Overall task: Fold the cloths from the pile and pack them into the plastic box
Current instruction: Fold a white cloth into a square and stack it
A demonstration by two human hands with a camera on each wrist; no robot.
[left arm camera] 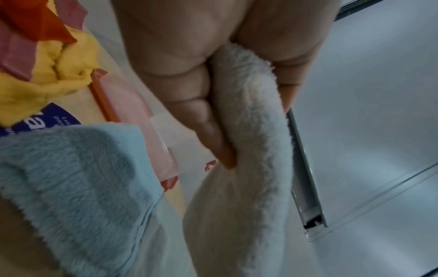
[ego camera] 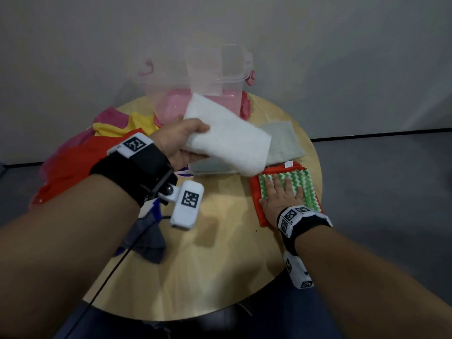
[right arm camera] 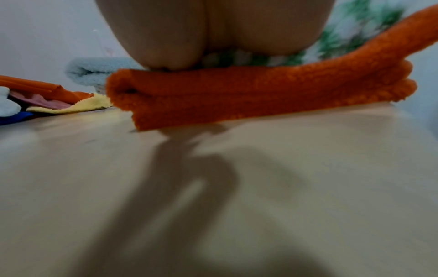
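The box at the far edge is blurred, and the white cloth hides its near wall. That cloth also covers part of the grey cloth. The left arm hides much of the pile.

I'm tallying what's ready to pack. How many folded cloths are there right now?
4: a white cloth gripped in the left hand; a pale blue cloth on the table; a green-and-white cloth atop an orange cloth, under the right hand. Others may be hidden.

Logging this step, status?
Left grip holds folded white cloth short of plastic box. Right grip flat on green-white cloth. Path clear.
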